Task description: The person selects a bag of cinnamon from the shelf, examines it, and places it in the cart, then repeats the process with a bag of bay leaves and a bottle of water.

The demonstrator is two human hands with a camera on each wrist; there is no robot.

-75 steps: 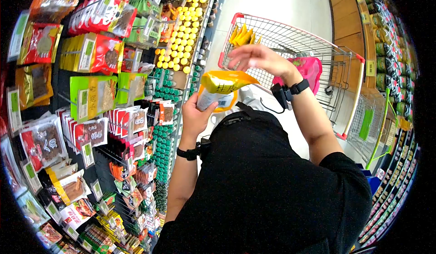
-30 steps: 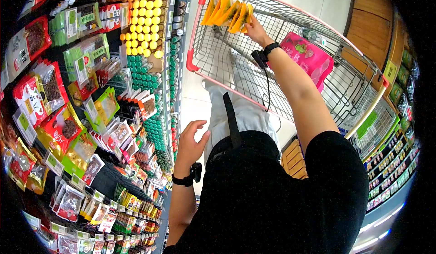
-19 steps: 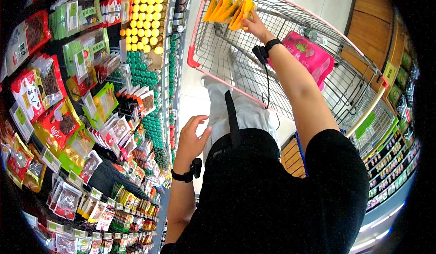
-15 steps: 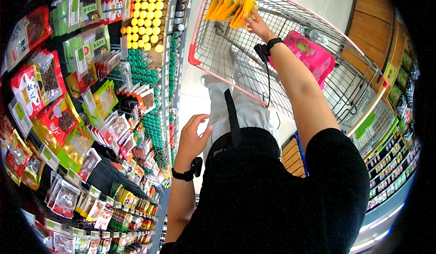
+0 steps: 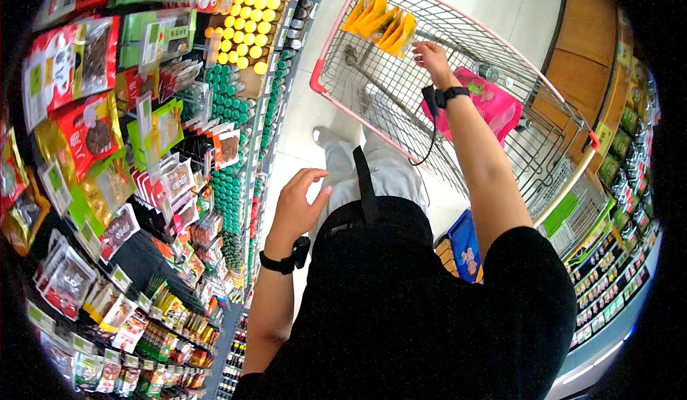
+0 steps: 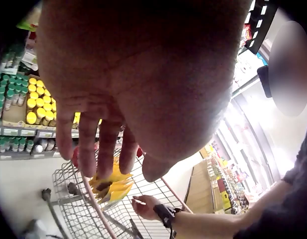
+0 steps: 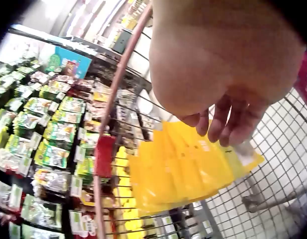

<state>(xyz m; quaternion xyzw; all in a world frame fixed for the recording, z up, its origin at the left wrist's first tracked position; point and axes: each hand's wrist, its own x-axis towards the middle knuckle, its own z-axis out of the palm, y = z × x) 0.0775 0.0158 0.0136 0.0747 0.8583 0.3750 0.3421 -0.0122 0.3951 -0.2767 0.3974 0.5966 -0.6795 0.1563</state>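
Note:
My right hand point(image 5: 434, 60) is over the shopping cart point(image 5: 319, 76), its fingers loosely bent and holding nothing. Just left of its fingertips, a row of yellow pouches point(image 5: 379, 24) stands against the cart's far-left end. In the right wrist view the pouches point(image 7: 181, 172) lean together in the wire basket, partly overlapped by the fingers. My left hand point(image 5: 295, 203) hangs in front of the body between shelf and legs, relaxed, with nothing in it. The left wrist view shows its palm and spread fingers point(image 6: 108, 144) above the cart.
A pink bag point(image 5: 483, 106) and a clear bottle point(image 5: 494, 74) are also in the cart. Shelves at left carry hanging food packets point(image 5: 93, 135), green-capped bottles point(image 5: 229, 114) and yellow-capped jars point(image 5: 250, 31). Another cart point(image 5: 572, 221) and more shelving point(image 5: 622, 178) stand at right.
The left hand held a yellow pouch at first; later the right hand had a pouch at the row in the cart. Now the right hand has let go and drawn back to the right.

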